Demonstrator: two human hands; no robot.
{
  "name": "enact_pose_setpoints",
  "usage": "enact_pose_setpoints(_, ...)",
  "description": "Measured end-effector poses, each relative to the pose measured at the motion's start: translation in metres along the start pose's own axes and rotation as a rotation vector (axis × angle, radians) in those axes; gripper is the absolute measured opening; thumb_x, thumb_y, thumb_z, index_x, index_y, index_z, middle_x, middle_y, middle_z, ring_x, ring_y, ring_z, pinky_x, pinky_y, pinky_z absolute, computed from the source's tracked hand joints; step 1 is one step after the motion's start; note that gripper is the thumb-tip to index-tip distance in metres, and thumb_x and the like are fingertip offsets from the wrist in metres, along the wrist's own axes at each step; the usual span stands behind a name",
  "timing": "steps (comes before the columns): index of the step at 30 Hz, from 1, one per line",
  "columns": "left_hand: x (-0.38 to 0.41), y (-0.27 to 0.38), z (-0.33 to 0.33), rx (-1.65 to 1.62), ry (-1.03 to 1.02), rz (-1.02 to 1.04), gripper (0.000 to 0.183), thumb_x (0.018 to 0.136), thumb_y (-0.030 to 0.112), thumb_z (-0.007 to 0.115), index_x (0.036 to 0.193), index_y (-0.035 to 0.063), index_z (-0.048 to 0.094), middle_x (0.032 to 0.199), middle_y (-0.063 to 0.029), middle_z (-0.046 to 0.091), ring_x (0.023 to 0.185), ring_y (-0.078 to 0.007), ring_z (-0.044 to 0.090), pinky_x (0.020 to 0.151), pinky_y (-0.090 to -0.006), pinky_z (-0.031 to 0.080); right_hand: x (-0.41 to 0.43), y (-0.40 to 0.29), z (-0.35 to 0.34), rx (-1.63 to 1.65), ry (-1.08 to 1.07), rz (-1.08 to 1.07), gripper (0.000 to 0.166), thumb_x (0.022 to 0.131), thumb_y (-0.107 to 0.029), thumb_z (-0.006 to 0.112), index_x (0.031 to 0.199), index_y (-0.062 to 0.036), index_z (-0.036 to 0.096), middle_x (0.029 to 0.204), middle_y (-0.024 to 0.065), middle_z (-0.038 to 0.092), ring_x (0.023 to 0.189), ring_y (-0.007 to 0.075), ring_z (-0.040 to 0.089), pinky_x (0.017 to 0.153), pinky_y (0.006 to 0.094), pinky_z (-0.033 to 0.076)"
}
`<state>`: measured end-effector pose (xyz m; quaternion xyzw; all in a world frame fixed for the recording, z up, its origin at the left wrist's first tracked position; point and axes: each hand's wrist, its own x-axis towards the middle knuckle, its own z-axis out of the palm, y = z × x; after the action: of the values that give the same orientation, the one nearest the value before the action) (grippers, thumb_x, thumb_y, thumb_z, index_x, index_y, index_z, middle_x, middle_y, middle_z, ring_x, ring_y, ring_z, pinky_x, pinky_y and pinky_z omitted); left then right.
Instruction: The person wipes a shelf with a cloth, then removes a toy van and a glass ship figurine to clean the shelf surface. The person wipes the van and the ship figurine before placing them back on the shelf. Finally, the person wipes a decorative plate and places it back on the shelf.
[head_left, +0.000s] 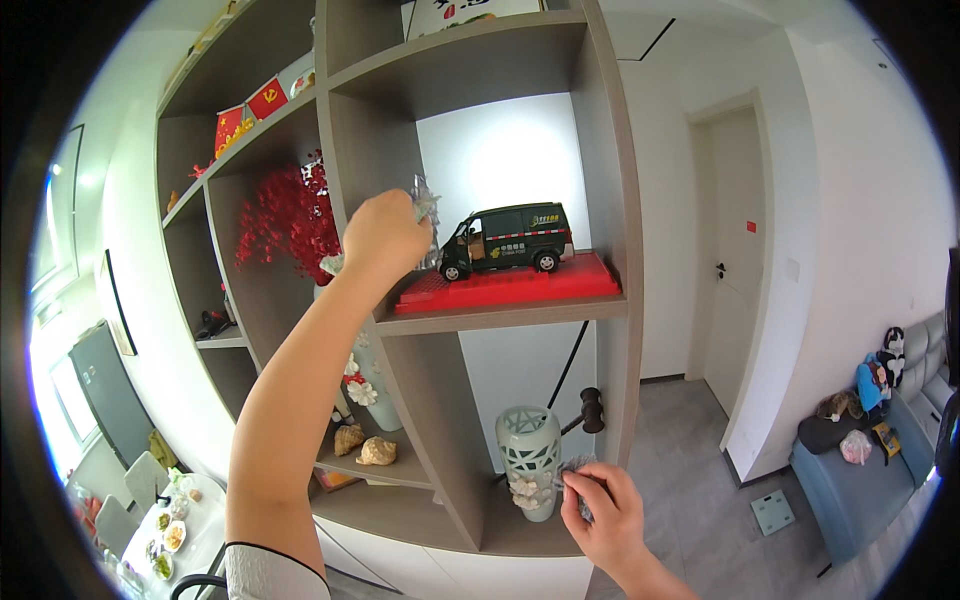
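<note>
My left hand (386, 232) is raised into a lit shelf compartment, closed around a pale crumpled cloth (332, 264) whose edges poke out on both sides. Against its fingers stands a clear, glassy ornament (429, 244), partly hidden by the hand. Just right of it, a dark green model van (514, 236) sits on a red base (517, 283). Lower down, my right hand (606, 510) pinches a small grey crumpled piece (577, 472), probably cloth. That piece is close to a pale green openwork vase (529, 450) with white flowers; whether it touches cannot be told.
A dark mallet-like head (592, 410) leans beside the vase. On the left are red dried flowers (289, 217), a flowered vase (371, 386), seashells (375, 451) and small flags (268, 99). A sofa (862, 480) stands right, a dining table (199, 517) lower left.
</note>
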<state>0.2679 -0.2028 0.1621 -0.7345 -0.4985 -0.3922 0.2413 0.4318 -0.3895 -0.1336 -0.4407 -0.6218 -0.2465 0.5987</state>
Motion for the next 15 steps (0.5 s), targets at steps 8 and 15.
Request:
enact_pose_setpoints(8, 0.018, -0.013, 0.011, 0.001, -0.281, -0.073, 0.036, 0.083, 0.032, 0.065, 0.099, -0.0003, 0.067, 0.105, -0.0217, 0.068, 0.101, -0.0381, 0.065, 0.086, -0.0461, 0.052, 0.048, 0.01, -0.013, -0.037, 0.074, -0.11, 0.027, 0.07, 0.002, 0.072, 0.096, -0.0045, 0.066, 0.093, 0.0067, 0.059, 0.074, 0.0238, 0.059, 0.063, 0.034, 0.048)
enact_pose_setpoints(15, 0.017, -0.009, 0.018, 0.082, -0.104, 0.018, 0.032, 0.083, 0.03, 0.065, 0.091, -0.0015, 0.065, 0.094, -0.0212, 0.069, 0.091, -0.0361, 0.067, 0.08, -0.0462, 0.052, 0.12, 0.014, -0.004, -0.176, 0.133, -0.259, 0.036, 0.074, 0.0, 0.069, 0.109, -0.0034, 0.064, 0.104, 0.0095, 0.058, 0.081, 0.0251, 0.06, 0.067, 0.0343, 0.05)
